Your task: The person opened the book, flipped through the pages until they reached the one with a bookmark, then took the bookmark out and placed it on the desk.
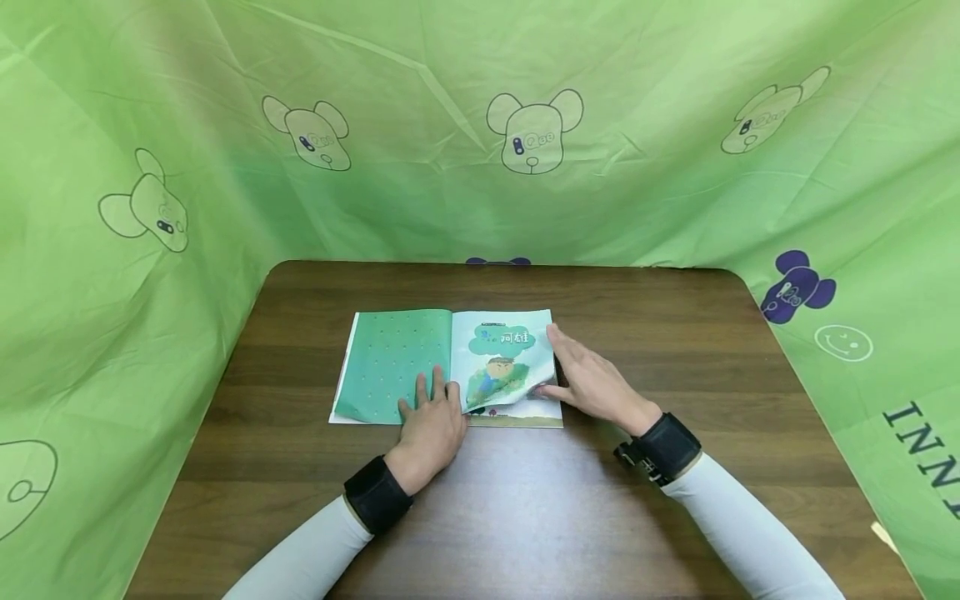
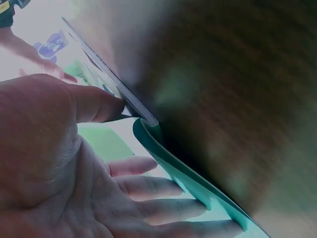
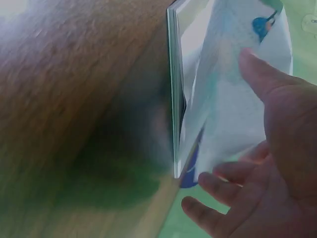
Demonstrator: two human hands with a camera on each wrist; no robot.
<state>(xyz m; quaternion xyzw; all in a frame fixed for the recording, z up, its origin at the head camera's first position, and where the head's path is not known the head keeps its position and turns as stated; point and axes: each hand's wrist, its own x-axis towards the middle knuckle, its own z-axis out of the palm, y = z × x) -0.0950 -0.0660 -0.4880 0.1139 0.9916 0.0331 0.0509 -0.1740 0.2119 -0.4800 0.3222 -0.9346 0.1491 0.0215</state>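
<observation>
Lying open on brown surface (image 1: 285,375): picture book (image 1: 452,358). Left grip (image 1: 429,429) spread wide, fingers touching green page (image 1: 390,358) beside fold. Right grip (image 1: 600,387) wide too, at book's right edge, touching pale page (image 1: 528,354) with cartoon person (image 1: 497,375), its bottom curled up

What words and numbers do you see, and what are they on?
"阿雄": on the book's right page; marks beside it and the line above are too small to read.
"INN": on the green cloth, then a letter cut off at the picture's edge.
Marks on the mouse heads: too small to read surely.
</observation>
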